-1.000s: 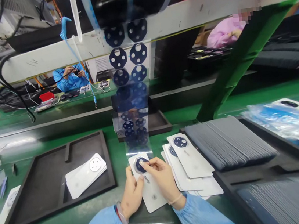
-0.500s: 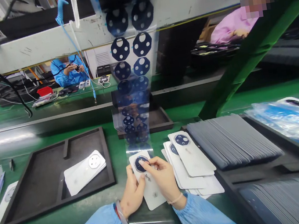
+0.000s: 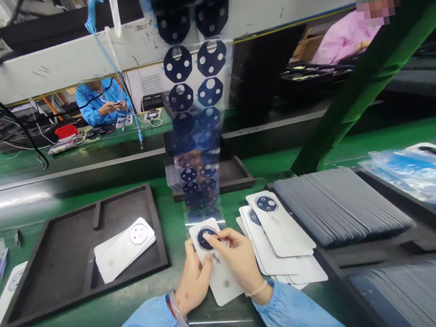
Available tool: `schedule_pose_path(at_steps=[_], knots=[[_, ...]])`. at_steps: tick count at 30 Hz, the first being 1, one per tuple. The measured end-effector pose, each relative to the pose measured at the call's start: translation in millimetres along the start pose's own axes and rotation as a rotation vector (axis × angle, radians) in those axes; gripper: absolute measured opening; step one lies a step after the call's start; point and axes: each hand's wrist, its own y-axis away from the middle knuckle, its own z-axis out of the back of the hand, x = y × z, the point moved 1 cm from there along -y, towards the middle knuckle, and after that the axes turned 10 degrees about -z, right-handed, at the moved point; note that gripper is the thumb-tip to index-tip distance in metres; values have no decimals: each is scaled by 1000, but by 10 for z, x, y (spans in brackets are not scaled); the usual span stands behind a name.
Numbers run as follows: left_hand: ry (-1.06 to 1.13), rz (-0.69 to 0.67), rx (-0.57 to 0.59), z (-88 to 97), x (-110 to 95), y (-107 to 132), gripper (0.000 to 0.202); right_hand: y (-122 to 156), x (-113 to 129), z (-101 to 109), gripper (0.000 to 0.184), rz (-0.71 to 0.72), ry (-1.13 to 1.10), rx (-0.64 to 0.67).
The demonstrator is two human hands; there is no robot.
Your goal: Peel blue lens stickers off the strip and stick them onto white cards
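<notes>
Between my hands is a white phone back cover (image 3: 223, 282), its top end tilted slightly left. My left hand (image 3: 194, 280) is closed on its left edge, thumb over the front. My right hand (image 3: 239, 258) grips the right side, with its thumb pressing on the dark octagonal camera sticker (image 3: 206, 237) near the top. Behind the cover hangs a clear film strip (image 3: 213, 85) bearing two columns of dark octagonal stickers. Close by on the right, white covers with dark stickers (image 3: 281, 227) lie in an overlapping pile.
At left, a black tray (image 3: 115, 210) holds white covers (image 3: 123, 252) without dark stickers. On the right, a rack of grey sheets (image 3: 337, 203) stands beside plastic bags (image 3: 426, 172). A green post (image 3: 354, 95) slants across the right. Two people work beyond the white beam (image 3: 66, 65).
Both hands stay on the cover in nearly the same grip, the right thumb still on the dark sticker. The whole view has shifted slightly.
</notes>
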Motion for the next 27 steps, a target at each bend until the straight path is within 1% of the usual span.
schedule_pose_path(at_steps=[7, 11, 15, 20, 27], knots=[[-19, 2, 26, -1, 1, -3, 43, 10, 19, -1, 30, -18, 1, 0], [25, 21, 26, 0, 13, 4, 44, 14, 19, -5, 29, -28, 8, -2], [12, 18, 25, 6, 43, 17, 42, 26, 11, -10, 29, -5, 36, -14], [-60, -21, 30, 3, 61, 26, 33, 76, 47, -24, 28, 97, 97, -65], [-116, -62, 7, -21, 46, 54, 34, 155, 101, -38, 21, 344, 228, -107]])
